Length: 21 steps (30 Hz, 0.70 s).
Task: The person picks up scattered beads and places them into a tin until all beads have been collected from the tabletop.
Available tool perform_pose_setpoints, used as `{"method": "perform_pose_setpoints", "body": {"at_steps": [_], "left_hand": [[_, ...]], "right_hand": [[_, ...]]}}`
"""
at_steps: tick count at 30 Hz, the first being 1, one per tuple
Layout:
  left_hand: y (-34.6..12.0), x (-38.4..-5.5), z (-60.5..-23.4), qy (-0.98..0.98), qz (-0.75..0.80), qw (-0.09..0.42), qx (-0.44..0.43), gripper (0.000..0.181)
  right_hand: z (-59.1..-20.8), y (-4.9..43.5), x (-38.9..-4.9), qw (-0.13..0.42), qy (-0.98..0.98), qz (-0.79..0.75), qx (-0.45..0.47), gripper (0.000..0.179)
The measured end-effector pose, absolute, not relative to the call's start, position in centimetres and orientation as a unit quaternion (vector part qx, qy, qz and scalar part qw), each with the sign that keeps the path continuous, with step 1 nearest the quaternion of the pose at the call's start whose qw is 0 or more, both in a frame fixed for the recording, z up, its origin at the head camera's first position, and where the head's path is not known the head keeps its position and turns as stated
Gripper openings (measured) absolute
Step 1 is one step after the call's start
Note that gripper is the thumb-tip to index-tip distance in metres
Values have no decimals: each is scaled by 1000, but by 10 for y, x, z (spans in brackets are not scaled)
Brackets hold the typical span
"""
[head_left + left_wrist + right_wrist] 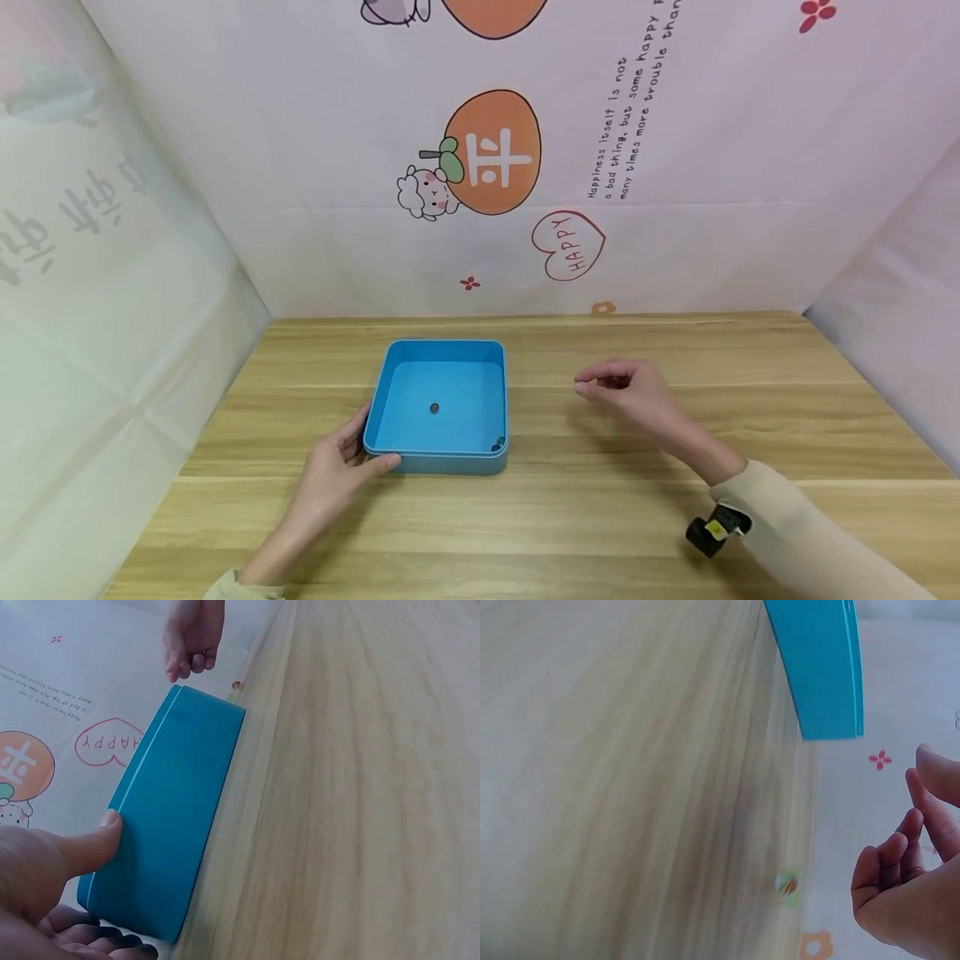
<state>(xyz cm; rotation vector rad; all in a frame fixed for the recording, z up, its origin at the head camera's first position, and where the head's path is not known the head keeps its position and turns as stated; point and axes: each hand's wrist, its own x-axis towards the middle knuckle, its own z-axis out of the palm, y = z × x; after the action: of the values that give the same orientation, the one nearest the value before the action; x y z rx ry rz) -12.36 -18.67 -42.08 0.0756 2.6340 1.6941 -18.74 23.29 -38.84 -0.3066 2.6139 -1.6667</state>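
Two hands are at work: the left grip (326, 475) clasps the near-left corner of the blue square box (450, 465), thumb against its near wall; the right grip (633, 396) brings thumb and forefinger together, apart from the box's right side. Whether a small piece sits between them I cannot tell. If one does, it could slip out, since so little fingertip would bear on it, and roll off along the smooth wooden surface (547, 525). A tug or tilt from the left grip could likewise set the box's contents rolling. Inside the lidless box, one brown bead-like piece (434, 408) lies near mid-floor and something dark green (498, 443) sits in the near-right corner.
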Motion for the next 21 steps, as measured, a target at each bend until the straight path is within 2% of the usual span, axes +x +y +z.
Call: {"method": "perform_pose_setpoints", "body": {"at_steps": [21], "left_hand": [[-186, -124, -423, 831, 556, 11, 17, 91]], "right_hand": [[-403, 292, -180, 19, 869, -492, -52, 38]]}}
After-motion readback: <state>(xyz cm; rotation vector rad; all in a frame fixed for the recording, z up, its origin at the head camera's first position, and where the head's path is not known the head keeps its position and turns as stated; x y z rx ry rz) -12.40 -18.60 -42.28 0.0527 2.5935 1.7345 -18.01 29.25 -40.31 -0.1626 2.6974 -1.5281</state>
